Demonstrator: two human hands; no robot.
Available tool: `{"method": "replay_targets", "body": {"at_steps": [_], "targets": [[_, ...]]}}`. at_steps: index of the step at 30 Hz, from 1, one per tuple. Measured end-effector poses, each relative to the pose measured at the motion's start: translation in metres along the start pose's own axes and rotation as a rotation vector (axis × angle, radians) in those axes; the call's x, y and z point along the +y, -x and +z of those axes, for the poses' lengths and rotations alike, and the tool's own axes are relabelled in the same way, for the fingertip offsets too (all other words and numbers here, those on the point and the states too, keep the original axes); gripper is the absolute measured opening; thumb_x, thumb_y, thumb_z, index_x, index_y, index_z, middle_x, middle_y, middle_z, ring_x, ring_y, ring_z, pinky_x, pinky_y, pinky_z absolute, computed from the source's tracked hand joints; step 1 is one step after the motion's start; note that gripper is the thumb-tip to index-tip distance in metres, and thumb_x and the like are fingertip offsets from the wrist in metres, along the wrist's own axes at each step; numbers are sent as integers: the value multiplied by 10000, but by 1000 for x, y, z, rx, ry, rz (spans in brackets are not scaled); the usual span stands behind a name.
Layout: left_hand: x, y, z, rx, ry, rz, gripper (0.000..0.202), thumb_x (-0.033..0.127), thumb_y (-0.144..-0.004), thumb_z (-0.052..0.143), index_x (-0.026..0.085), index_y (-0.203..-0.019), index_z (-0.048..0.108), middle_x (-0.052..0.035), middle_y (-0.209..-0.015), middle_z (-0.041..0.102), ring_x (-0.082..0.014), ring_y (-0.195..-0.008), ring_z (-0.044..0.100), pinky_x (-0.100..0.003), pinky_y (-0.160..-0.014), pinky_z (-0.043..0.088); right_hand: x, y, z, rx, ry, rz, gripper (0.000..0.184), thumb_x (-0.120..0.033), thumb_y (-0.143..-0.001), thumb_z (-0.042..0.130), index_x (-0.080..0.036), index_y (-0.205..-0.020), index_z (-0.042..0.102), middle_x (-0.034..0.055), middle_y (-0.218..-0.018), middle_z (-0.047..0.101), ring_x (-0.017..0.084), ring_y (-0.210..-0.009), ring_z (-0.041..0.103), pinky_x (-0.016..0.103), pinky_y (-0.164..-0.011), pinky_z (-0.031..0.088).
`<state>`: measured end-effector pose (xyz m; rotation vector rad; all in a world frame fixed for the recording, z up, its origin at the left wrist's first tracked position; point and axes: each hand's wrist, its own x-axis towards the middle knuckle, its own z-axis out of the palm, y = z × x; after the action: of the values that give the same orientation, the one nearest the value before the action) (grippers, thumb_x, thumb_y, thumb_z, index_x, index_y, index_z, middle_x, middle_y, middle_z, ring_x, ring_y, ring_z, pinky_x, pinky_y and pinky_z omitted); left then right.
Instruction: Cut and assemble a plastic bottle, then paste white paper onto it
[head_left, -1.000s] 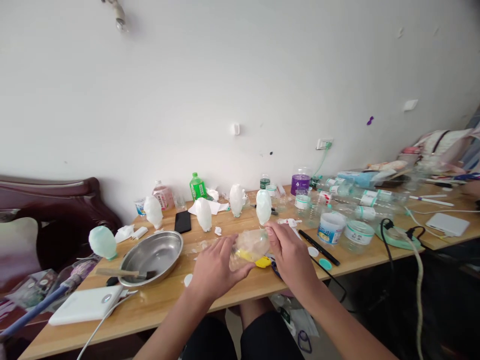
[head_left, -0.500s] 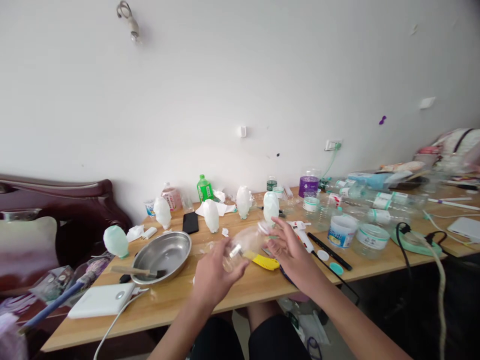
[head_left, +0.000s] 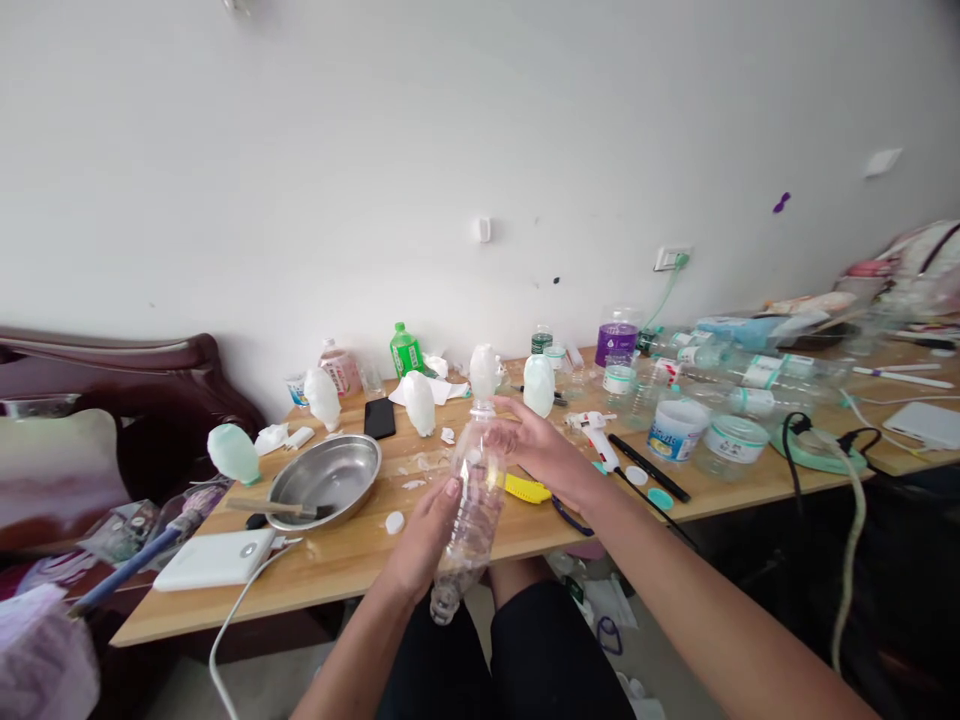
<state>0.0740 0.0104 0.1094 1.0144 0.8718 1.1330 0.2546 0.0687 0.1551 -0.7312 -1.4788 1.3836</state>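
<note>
A clear plastic bottle (head_left: 478,490) is between my hands over the table's front edge. Its upper neck points toward the wall, and a second narrow, neck-like end hangs above my lap. My left hand (head_left: 426,535) grips its left side around the middle. Near the upper shoulder, my right hand (head_left: 529,445) has its fingers curled against the bottle. A yellow-handled cutter (head_left: 527,488) lies just under the right wrist. Left of the bottle, a white cap (head_left: 395,522) rests on the wood. White-covered rounded shapes stand behind, including one (head_left: 420,404) and another (head_left: 538,386).
At left sit a metal bowl (head_left: 352,470) with a brush (head_left: 274,508) across it and a white power bank (head_left: 214,560). A glue gun (head_left: 598,437), a black stick (head_left: 649,468), a white-and-blue tub (head_left: 675,432) and several bottles (head_left: 754,402) crowd the right. A phone (head_left: 379,419) lies behind the bowl.
The bottle has swung from lying nearly sideways to a steeper tilt, with one end lowered toward my lap. My right hand has shifted slightly left and up. The view has tipped downward.
</note>
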Motion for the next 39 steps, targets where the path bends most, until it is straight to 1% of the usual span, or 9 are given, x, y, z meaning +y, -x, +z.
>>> {"method": "replay_targets", "body": {"at_steps": [7, 12, 18, 23, 27, 30, 32, 36, 39], "targets": [[-10, -3, -2, 15, 385, -84, 569, 656, -882, 499, 140, -1033, 684, -96, -888, 718, -191, -622, 666, -319, -512, 548, 22, 15, -3, -69, 30, 2, 705, -532, -835, 704, -269, -1416, 402, 150, -1410, 580, 242, -1207, 639, 474, -1038, 505], [-20, -2, 0, -16, 522, -120, 589, 667, -886, 486, 127, -1014, 683, -72, -776, 695, -191, -594, 670, -307, -488, 548, 44, 36, 4, -67, -21, 3, 667, -487, -808, 753, -270, -1372, 470, 152, -1428, 568, 266, -1258, 605, 501, -1057, 498], [-26, 0, 6, -43, 570, -159, 591, 652, -888, 509, 118, -1080, 674, -54, -762, 687, -193, -596, 686, -306, -487, 566, 56, 50, 20, 142, 260, -291, 455, -409, -914, 645, -323, -1354, 565, 76, -1480, 525, 257, -1353, 515, 446, -1076, 498], [-29, 1, 1, -139, 466, -244, 611, 650, -905, 457, 100, -1061, 675, -62, -660, 679, -215, -534, 681, -308, -446, 551, 40, 53, 7, -70, 410, -318, 634, -398, -909, 653, -435, -1484, 388, 13, -1662, 187, 276, -1506, 254, 485, -1118, 436], [-31, 3, -5, -166, 407, -300, 600, 650, -891, 480, 93, -985, 680, -84, -668, 700, -232, -539, 693, -323, -451, 562, 27, 53, -6, -220, 433, -204, 744, -425, -844, 723, -471, -1487, 351, -11, -1675, 113, 295, -1528, 158, 552, -1126, 390], [-32, 5, -7, -210, 381, -348, 619, 663, -874, 503, 83, -985, 686, -92, -666, 708, -229, -535, 697, -325, -461, 573, 24, 51, -12, -287, 380, -169, 887, -410, -799, 770, -465, -1522, 260, -3, -1673, 129, 282, -1535, 130, 539, -1117, 407], [-32, 7, -8, -231, 370, -371, 616, 662, -874, 509, 90, -1021, 684, -87, -685, 715, -224, -545, 700, -327, -478, 580, 22, 50, -13, -338, 362, -156, 916, -400, -784, 785, -454, -1527, 253, 7, -1660, 189, 270, -1524, 196, 516, -1114, 423], [-31, 9, -11, -231, 332, -385, 644, 670, -895, 469, 106, -1140, 658, -86, -709, 721, -219, -577, 705, -310, -504, 572, 20, 48, -13, -363, 363, -166, 745, -390, -778, 790, -430, -1436, 443, 19, -1534, 418, 243, -1403, 438, 456, -1086, 475], [-31, 11, -14, -231, 279, -355, 740, 742, -859, 450, 95, -1158, 649, -99, -696, 719, -210, -559, 688, -301, -522, 557, 23, 46, -13, -324, 377, -166, 661, -407, -769, 800, -384, -1364, 512, 35, -1429, 481, 228, -1314, 520, 421, -1076, 480]]}}
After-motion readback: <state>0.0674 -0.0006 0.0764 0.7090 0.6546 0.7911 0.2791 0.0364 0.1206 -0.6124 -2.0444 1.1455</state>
